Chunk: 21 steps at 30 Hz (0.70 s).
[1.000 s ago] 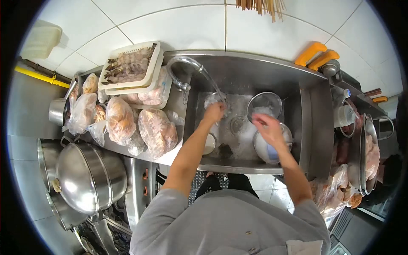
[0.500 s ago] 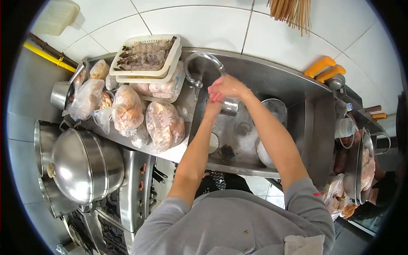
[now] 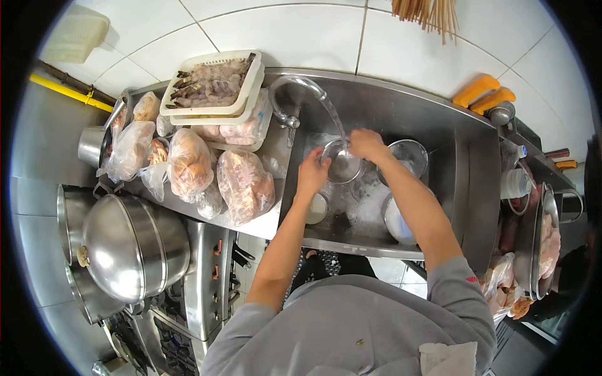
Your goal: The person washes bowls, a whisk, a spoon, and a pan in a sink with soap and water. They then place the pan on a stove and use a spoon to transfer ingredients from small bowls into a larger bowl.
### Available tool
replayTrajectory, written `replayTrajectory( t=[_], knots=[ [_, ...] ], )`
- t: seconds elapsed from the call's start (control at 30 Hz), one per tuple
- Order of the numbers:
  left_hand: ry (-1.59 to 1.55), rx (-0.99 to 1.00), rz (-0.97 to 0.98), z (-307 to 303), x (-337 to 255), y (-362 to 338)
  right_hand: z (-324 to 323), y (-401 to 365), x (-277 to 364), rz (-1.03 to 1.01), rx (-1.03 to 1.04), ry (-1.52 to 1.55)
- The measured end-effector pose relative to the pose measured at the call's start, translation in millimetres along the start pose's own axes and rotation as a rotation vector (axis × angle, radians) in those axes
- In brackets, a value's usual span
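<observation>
Both hands are over the steel sink [image 3: 401,250], at a round metal bowl [image 3: 342,164] below the curved faucet [image 3: 307,83]. Water runs from the spout toward the bowl. My left hand [image 3: 313,170] grips the bowl's left rim, thumb toward the inside. At the upper right rim, my right hand [image 3: 367,145] has its fingers closed on the edge. Another round metal bowl [image 3: 414,155] lies to the right, and a whitish round vessel [image 3: 397,222] is nearer the sink's front. A small pale round dish [image 3: 316,208] sits at the left.
Left of the sink are bagged meat [image 3: 244,188] and stacked white trays [image 3: 251,94] with shrimp on top. A large domed steel pot [image 3: 113,247] stands at lower left. Orange-handled tools [image 3: 476,89] are at the back right; a pan of meat [image 3: 533,250] is far right.
My hands, earlier close together under the faucet, have moved apart and lower. The metal vessel beneath them now shows its round opening, held between both hands.
</observation>
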State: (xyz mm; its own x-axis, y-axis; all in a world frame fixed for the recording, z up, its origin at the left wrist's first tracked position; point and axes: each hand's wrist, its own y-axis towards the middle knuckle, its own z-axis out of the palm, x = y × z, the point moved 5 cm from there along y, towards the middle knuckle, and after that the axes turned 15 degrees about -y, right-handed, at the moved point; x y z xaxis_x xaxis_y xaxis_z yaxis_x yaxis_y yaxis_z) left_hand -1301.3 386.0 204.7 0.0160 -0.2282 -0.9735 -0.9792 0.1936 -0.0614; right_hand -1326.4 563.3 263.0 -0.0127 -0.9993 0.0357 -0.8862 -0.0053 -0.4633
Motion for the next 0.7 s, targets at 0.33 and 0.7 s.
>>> replayTrajectory(
  t=[0.33, 0.7],
  knots=[
    [-1.299, -0.030, -0.561, 69, 38, -6, -12, -75, 6, -0.188, -1.054, 0.375],
    [0.172, -0.114, 0.262, 14, -35, 17, -14, -62, -12, 0.046, -0.584, 0.121]
  ],
)
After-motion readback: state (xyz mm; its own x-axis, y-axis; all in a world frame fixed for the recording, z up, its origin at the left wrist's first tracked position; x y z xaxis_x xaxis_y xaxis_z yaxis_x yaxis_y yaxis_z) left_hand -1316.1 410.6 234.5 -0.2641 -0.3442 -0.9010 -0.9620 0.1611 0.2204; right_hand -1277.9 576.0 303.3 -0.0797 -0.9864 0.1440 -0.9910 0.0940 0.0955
